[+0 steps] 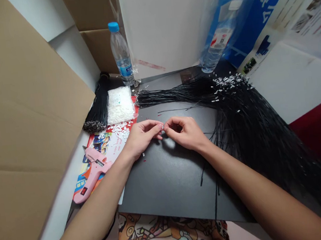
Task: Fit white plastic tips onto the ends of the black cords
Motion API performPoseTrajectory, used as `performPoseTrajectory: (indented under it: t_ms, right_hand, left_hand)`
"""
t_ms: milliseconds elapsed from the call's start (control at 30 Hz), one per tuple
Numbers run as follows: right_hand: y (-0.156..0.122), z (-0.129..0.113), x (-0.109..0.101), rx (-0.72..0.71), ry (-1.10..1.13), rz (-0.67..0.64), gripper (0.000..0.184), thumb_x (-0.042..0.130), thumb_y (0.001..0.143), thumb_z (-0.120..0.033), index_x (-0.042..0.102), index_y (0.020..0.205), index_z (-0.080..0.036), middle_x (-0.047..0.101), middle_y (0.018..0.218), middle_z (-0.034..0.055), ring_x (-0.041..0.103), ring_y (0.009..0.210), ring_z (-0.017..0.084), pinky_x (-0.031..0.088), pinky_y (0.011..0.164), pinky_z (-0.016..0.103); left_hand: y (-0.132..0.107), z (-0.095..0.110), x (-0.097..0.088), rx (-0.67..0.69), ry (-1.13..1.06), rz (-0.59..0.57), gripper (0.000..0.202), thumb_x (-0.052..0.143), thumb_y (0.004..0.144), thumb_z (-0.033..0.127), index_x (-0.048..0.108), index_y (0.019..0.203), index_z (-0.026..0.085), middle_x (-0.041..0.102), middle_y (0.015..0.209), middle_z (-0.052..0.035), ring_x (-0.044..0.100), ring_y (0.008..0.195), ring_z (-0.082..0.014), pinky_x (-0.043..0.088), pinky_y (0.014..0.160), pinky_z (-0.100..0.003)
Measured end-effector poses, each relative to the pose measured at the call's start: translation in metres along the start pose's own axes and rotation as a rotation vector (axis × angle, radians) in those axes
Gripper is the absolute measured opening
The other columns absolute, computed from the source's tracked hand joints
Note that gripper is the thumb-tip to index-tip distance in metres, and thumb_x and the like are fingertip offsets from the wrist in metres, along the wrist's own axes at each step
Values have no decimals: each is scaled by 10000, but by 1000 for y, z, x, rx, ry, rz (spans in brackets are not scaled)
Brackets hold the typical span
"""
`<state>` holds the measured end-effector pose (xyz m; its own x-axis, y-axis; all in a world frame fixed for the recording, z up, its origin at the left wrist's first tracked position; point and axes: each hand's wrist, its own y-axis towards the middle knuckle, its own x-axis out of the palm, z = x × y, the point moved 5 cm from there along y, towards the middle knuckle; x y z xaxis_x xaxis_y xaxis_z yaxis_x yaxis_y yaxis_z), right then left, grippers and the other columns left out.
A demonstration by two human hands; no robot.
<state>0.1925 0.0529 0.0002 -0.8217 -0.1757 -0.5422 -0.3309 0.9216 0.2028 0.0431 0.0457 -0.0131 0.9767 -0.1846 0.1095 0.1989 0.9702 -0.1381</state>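
Observation:
Over the dark tabletop [156, 185] my two hands meet fingertip to fingertip. My left hand [143, 136] is closed in a pinch on a tiny white piece [162, 127], mostly covered by the fingers. Thumb and forefinger of my right hand [185, 132] are pressed together against it; what they grip is too small to make out. Loose black wires [217, 184] run out under my right wrist from a large wire bundle [262, 136] with white ends. Left of my hands, small white pieces [119, 130] lie scattered below a clear bag [119, 106] full of them.
A pink glue gun [93, 176] lies on printed paper at left. Behind stand a blue-capped bottle [121, 55] and another water bottle [218, 43]. A second black wire bundle [97, 103] rests at back left. Cardboard [27, 111] walls the left side.

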Motion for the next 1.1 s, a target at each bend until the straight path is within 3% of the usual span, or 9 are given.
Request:
performPoseTrajectory:
  t_ms: [667, 1100]
  right_hand:
    - [0, 4, 0, 39, 35, -33, 199, 595, 806, -290, 701, 737, -136, 590, 592, -18, 420, 519, 74, 342, 539, 220]
    - [1, 3, 0, 81, -31, 32, 135, 593, 747, -254, 630, 661, -157, 589, 567, -19, 461, 504, 81, 352, 533, 219]
  left_hand:
    - [0, -2, 0, 8, 7, -12, 255, 820, 720, 363, 765, 825, 138, 691, 754, -35, 594, 659, -120, 545, 701, -300]
    - [0, -3, -1, 2, 60, 9, 269, 818, 727, 374, 747, 819, 132, 679, 681, -22, 612, 628, -126, 527, 667, -283]
